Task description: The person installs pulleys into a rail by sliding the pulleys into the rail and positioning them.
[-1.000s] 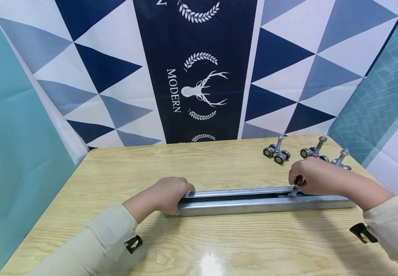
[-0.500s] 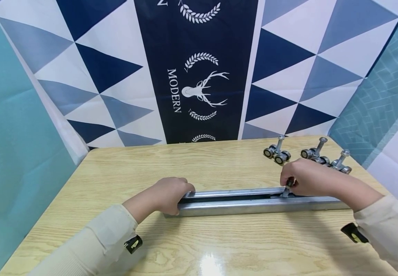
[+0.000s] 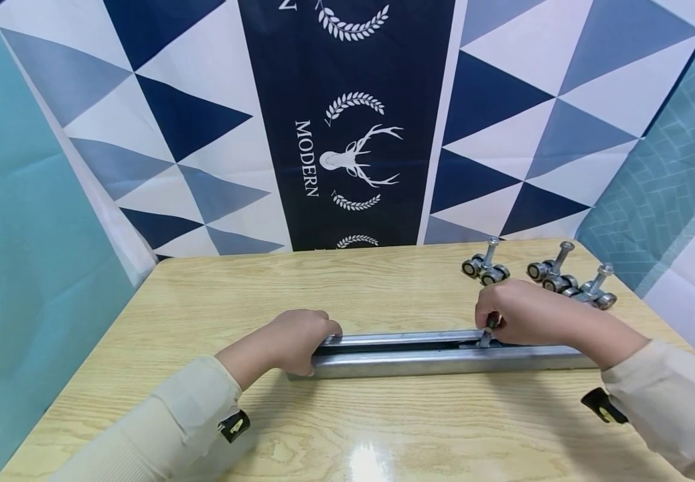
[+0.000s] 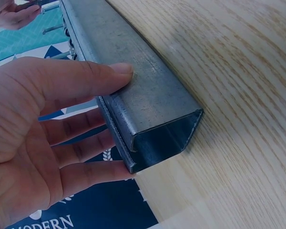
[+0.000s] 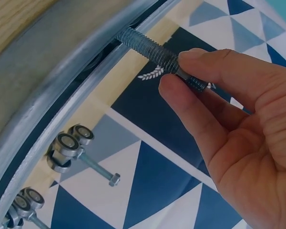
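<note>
A long galvanised metal channel rail (image 3: 408, 363) lies across the table with its slot facing up. My left hand (image 3: 293, 341) grips the left end of it, and in the left wrist view the thumb (image 4: 97, 78) lies on one side wall and the fingers reach across the slotted side. Out of the slot stands a threaded bolt (image 5: 145, 46). Near its top, the thumb and fingers of my right hand (image 3: 519, 314) pinch it. Whatever the bolt is fixed to inside the rail is mostly hidden.
Three roller trolleys with upright bolts stand behind the rail at the right: one trolley (image 3: 485, 269) on the left, another (image 3: 552, 273) beside it, and a third (image 3: 591, 293) nearest my right forearm. A patterned cloth (image 3: 347, 120) hangs behind the wooden table (image 3: 233, 288).
My right hand has slid leftward along the rail, with the bolt moving along the slot in its fingers. The left hand keeps its grip in the same place.
</note>
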Motion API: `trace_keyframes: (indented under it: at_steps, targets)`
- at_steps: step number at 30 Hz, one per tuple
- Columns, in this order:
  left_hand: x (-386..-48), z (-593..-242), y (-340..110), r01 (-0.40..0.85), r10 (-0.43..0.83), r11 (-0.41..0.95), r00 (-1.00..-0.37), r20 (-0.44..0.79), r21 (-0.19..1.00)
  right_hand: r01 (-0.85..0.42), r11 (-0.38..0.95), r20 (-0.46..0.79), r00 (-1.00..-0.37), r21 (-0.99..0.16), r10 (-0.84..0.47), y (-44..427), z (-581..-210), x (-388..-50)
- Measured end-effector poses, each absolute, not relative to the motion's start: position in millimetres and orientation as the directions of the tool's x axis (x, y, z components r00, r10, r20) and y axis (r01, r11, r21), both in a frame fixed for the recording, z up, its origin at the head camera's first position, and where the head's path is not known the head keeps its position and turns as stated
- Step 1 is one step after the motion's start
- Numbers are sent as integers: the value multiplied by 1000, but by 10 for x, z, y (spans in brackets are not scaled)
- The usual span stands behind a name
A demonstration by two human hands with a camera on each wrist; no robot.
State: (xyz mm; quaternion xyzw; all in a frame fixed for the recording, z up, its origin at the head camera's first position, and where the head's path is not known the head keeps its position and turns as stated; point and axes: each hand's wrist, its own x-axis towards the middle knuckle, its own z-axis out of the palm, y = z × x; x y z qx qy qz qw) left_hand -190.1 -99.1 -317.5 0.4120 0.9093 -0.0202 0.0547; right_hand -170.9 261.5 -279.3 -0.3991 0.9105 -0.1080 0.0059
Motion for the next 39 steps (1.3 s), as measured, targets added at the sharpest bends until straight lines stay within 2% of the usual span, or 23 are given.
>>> trace_keyframes:
  at_steps: [5, 20, 39]
  targets:
    - [-1898, -3162, -988, 750, 747, 661, -655, -116, 18, -747, 641, 69, -659, -174, -749, 2541, -2785, -1729]
    - [-1890, -3166, -1003, 727, 724, 686, -678, -125, 36, -759, 629, 37, -642, -168, -766, 2280, -2774, -1747]
    - [-1910, -3224, -1081, 716, 728, 685, -680, -92, 131, -799, 568, 95, -592, -197, -800, 2004, -2794, -1768]
